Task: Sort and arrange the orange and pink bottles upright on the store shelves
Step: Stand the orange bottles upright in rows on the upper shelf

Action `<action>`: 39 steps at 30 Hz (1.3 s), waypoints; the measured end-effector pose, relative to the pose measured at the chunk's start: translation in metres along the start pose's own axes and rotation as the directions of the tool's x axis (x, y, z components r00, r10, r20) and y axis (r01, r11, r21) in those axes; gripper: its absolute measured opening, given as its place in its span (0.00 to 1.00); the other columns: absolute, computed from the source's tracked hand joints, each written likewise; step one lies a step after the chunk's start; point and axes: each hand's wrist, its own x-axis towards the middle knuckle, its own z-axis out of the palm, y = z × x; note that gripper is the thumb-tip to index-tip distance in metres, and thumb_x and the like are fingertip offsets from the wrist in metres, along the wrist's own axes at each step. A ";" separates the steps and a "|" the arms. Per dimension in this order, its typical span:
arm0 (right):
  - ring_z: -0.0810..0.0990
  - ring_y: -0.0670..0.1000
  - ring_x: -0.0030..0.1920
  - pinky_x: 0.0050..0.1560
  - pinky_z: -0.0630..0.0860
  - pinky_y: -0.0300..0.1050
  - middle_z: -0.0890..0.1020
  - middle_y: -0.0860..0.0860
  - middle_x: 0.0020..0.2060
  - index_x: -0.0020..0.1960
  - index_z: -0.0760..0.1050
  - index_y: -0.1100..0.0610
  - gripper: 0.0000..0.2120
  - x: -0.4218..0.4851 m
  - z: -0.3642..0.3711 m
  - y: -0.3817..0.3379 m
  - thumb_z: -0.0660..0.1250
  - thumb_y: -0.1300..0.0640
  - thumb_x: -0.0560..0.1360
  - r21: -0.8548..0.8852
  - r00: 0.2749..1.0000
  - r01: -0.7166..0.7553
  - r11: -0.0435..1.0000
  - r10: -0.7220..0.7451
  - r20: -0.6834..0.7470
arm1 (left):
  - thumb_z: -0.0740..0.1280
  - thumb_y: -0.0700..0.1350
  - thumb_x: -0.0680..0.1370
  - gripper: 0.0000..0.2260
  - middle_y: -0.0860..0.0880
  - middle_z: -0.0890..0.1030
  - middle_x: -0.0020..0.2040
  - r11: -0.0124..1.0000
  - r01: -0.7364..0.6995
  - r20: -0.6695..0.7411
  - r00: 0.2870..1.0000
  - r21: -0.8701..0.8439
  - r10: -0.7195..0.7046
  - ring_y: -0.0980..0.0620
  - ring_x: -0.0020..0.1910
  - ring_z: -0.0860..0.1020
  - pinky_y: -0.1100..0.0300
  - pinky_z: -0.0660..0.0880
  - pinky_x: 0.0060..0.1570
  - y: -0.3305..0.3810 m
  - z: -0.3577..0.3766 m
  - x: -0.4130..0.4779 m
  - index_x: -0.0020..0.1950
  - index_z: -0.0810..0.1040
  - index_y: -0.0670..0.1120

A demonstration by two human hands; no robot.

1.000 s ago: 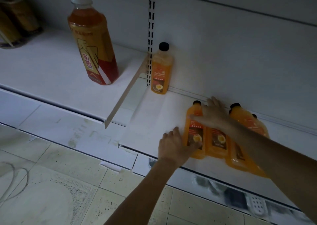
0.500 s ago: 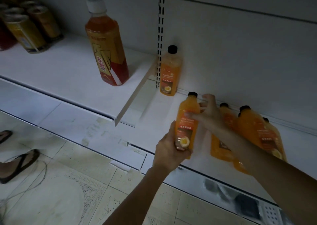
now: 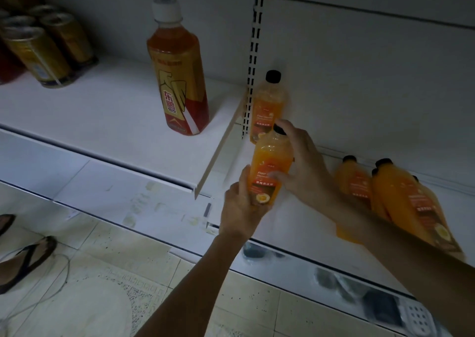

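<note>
An orange bottle [image 3: 270,167] with a black cap is held upright above the low white shelf [image 3: 290,223]. My left hand [image 3: 241,208] grips its base from below. My right hand [image 3: 305,167] holds its right side, with the forefinger up at the cap and the thumb on the label. Right behind it a second orange bottle [image 3: 267,103] stands upright against the back wall. Several more orange bottles [image 3: 401,195] lie on the shelf to the right, partly hidden by my right forearm.
On the higher shelf [image 3: 102,110] to the left stand a tall red-and-gold tea bottle [image 3: 177,79] and several gold cans [image 3: 38,49]. A slotted upright [image 3: 254,41] divides the two bays. A person's sandalled foot [image 3: 23,262] and a cable lie on the tiled floor.
The bottle that lay among the others has been lifted, stood upright and carried left and back toward the standing bottle. Both hands stayed on it.
</note>
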 end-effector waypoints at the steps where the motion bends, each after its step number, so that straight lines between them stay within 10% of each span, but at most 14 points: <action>1: 0.62 0.48 0.69 0.63 0.68 0.48 0.61 0.48 0.70 0.68 0.49 0.35 0.42 0.002 0.003 -0.003 0.73 0.60 0.71 -0.015 1.000 0.011 1.000 -0.011 -0.001 | 0.66 0.62 0.71 0.33 0.44 0.71 0.67 0.980 -0.011 -0.013 1.000 0.199 0.014 0.47 0.63 0.72 0.52 0.73 0.62 -0.005 -0.003 -0.001 0.71 0.61 0.49; 7: 0.62 0.54 0.71 0.67 0.69 0.56 0.61 0.54 0.72 0.75 0.55 0.52 0.37 0.037 0.017 -0.005 0.70 0.65 0.73 -0.104 0.995 0.018 0.994 -0.028 -0.095 | 0.49 0.61 0.80 0.33 0.46 0.42 0.78 0.847 -0.103 0.361 0.926 0.522 -0.111 0.48 0.77 0.43 0.57 0.43 0.73 -0.025 -0.018 -0.020 0.77 0.41 0.44; 15: 0.72 0.61 0.61 0.58 0.69 0.60 0.74 0.57 0.63 0.71 0.55 0.51 0.42 0.082 0.024 0.017 0.76 0.58 0.64 -0.578 0.971 0.002 0.816 -0.139 -0.193 | 0.49 0.58 0.81 0.32 0.44 0.40 0.77 0.817 -0.110 0.409 0.898 0.566 -0.163 0.47 0.76 0.40 0.57 0.40 0.72 -0.015 -0.023 -0.017 0.76 0.40 0.42; 23: 0.72 0.64 0.62 0.57 0.71 0.61 0.72 0.64 0.63 0.71 0.54 0.54 0.46 0.092 0.033 0.012 0.79 0.55 0.62 -0.641 0.968 -0.056 0.765 -0.116 -0.223 | 0.50 0.56 0.82 0.32 0.45 0.38 0.77 0.814 -0.106 0.446 0.873 0.571 -0.199 0.47 0.76 0.39 0.55 0.39 0.73 -0.008 -0.026 -0.017 0.76 0.38 0.43; 30: 0.56 0.62 0.73 0.69 0.57 0.58 0.52 0.61 0.75 0.77 0.50 0.52 0.41 0.070 -0.010 0.012 0.70 0.53 0.73 -0.527 0.993 0.032 0.849 -0.088 -0.083 | 0.57 0.58 0.79 0.27 0.46 0.65 0.71 0.875 -0.012 0.298 0.942 0.484 -0.152 0.48 0.70 0.63 0.56 0.58 0.69 0.017 -0.033 -0.018 0.73 0.59 0.45; 39: 0.60 0.59 0.71 0.68 0.62 0.57 0.62 0.58 0.72 0.76 0.53 0.56 0.37 -0.014 -0.113 0.094 0.66 0.46 0.75 -0.301 0.888 -0.459 0.836 0.420 -0.187 | 0.63 0.54 0.77 0.23 0.49 0.69 0.70 0.980 -0.113 0.312 0.948 0.165 0.057 0.48 0.68 0.66 0.57 0.63 0.66 0.121 0.023 -0.017 0.71 0.67 0.48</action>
